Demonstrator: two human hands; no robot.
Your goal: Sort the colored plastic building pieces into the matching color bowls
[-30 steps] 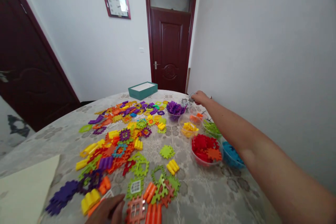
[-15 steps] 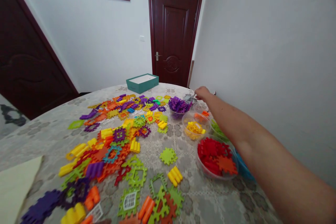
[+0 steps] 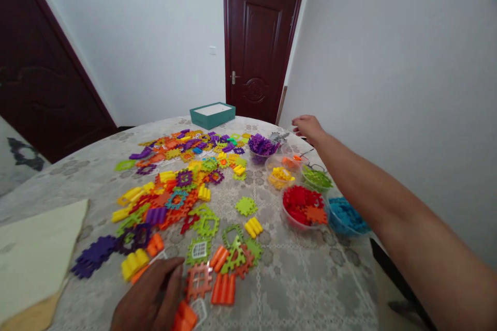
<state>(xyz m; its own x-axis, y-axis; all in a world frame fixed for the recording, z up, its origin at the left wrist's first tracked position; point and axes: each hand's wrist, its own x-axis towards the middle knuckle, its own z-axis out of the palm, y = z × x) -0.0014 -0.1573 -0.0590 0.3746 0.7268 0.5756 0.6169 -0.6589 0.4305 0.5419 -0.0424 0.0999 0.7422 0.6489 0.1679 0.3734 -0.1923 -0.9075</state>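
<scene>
My right hand (image 3: 308,126) is stretched out at the far right of the table, above and beside some grey plastic pieces (image 3: 278,137). Its fingers are loosely extended, and no piece shows in them. At the near edge, my left hand (image 3: 149,297) hovers low among the interlocking toy pieces, thumb and forefinger bent with a narrow gap between them. No held piece is visible there. Close by lie an orange window-frame piece (image 3: 199,280), an orange ribbed piece (image 3: 223,289) and a yellow ribbed piece (image 3: 134,264).
Clear bowls hold purple (image 3: 263,145), yellow (image 3: 281,178), green (image 3: 317,178), red (image 3: 303,204) and blue pieces (image 3: 347,214). A mixed heap (image 3: 176,199) spreads across the table's left and middle. At the back stands a teal box (image 3: 213,116); a pale sheet (image 3: 37,256) lies left.
My right hand has lifted slightly away from the grey pieces, its fingers looser. My left hand has come into view at the bottom. The view has shifted a little.
</scene>
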